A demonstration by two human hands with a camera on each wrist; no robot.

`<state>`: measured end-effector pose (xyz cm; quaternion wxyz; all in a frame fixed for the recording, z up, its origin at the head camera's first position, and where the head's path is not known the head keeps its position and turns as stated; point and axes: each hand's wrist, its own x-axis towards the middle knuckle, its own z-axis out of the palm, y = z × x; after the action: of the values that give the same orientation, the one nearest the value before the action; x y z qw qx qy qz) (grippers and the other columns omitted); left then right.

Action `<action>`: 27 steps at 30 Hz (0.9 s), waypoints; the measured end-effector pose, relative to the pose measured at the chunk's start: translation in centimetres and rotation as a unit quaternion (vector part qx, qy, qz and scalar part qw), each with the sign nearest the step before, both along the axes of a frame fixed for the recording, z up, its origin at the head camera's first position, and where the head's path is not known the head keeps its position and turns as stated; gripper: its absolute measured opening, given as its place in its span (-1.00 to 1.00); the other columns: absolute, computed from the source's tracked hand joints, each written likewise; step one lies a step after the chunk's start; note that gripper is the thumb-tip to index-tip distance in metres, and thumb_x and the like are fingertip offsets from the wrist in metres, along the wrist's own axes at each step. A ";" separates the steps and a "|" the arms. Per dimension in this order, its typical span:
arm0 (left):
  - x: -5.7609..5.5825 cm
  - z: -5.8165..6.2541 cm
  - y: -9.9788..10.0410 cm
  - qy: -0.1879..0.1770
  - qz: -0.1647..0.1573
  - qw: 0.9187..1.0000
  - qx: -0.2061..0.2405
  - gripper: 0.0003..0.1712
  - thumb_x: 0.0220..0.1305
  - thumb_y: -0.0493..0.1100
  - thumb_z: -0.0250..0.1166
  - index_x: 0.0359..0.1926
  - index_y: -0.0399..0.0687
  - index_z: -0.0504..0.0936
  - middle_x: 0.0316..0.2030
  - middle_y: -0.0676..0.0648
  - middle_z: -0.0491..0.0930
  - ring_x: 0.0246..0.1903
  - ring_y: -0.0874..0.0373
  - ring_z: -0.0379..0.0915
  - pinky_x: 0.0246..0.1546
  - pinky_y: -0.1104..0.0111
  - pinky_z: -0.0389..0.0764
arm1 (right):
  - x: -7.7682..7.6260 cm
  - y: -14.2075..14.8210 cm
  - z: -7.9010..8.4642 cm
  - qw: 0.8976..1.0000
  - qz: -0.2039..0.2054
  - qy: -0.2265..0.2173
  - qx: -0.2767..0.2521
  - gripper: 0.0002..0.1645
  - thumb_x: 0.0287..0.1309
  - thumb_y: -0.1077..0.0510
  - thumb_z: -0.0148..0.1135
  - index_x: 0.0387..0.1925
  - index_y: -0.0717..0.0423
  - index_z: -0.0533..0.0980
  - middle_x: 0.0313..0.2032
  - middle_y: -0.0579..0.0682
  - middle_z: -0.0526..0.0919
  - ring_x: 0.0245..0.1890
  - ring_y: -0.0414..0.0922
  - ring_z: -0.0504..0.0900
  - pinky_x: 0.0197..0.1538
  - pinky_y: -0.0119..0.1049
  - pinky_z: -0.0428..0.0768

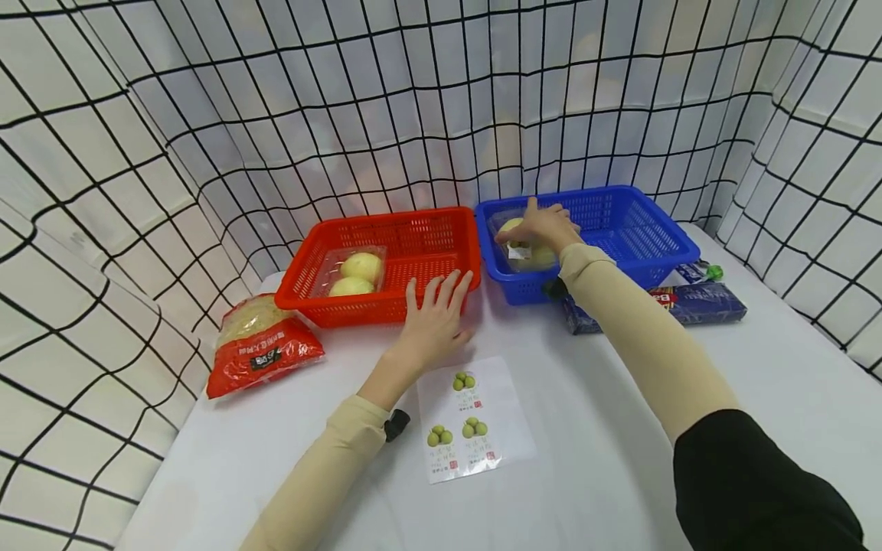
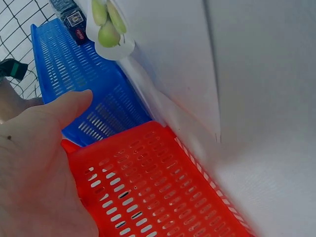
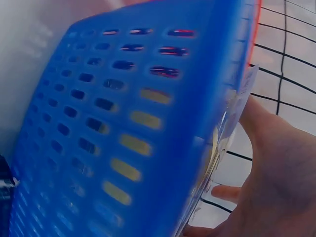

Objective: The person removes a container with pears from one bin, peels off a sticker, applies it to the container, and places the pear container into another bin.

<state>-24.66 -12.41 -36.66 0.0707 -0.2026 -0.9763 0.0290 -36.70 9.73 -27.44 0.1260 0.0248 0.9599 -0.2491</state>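
Observation:
In the head view my right hand (image 1: 547, 227) is over a clear pack of pale yellow-green round fruits (image 1: 539, 259) at the left end of the blue basket (image 1: 637, 229). Its fingers are spread, with the thumb by the pack's white label (image 1: 519, 251); in the right wrist view the pack's clear edge (image 3: 210, 163) sticks up past the rim beside that hand. My left hand (image 1: 432, 325), fingers extended, is at the front right of the red basket (image 1: 358, 312). Inside that basket lies a similar pack of two fruits (image 1: 361, 268). Contact at either hand is hard to see.
Left of the red basket lies a red-and-clear bag (image 1: 265, 344). A printed sheet with green fruit pictures (image 1: 475, 417) is flat on the white table. Dark blue packages (image 1: 703, 302) lie by the blue basket's front right. Black netting (image 1: 413, 92) encloses the back and sides.

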 end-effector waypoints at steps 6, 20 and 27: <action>-0.1 0.3 -0.4 -0.005 -0.014 1.000 0.014 0.07 0.45 0.23 0.19 0.67 0.11 -0.26 0.66 -0.11 -0.12 0.59 -0.18 -0.12 0.58 -0.31 -0.22 | -0.1 -0.1 -0.9 1.000 -0.009 -0.017 0.009 0.36 0.26 -0.43 0.17 0.64 0.03 -0.44 0.58 0.50 -0.41 0.60 0.46 -0.33 0.56 0.48 -0.12; -0.2 1.2 -1.6 -0.046 -0.053 0.996 0.056 0.08 0.41 0.22 0.24 0.67 0.15 -0.23 0.65 -0.07 -0.11 0.60 -0.13 -0.17 0.60 -0.26 -0.28 | -0.6 -0.9 -2.8 0.999 -0.022 0.006 0.031 0.34 0.25 -0.43 0.15 0.65 0.05 -0.37 0.57 0.52 -0.35 0.58 0.50 -0.25 0.51 0.53 -0.01; -0.4 1.2 -1.9 -0.062 -0.061 0.994 0.065 0.09 0.41 0.23 0.24 0.67 0.16 -0.23 0.65 -0.08 -0.11 0.61 -0.14 -0.18 0.58 -0.30 -0.28 | -0.1 -1.2 -3.0 0.999 -0.021 0.010 0.031 0.29 0.29 -0.44 0.11 0.65 0.08 -0.32 0.56 0.53 -0.30 0.56 0.50 -0.21 0.49 0.54 0.01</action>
<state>-25.02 -14.35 -35.45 0.0242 -0.2582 -0.9644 -0.0511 -36.82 8.49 -30.46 0.1102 0.0463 0.9676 -0.2224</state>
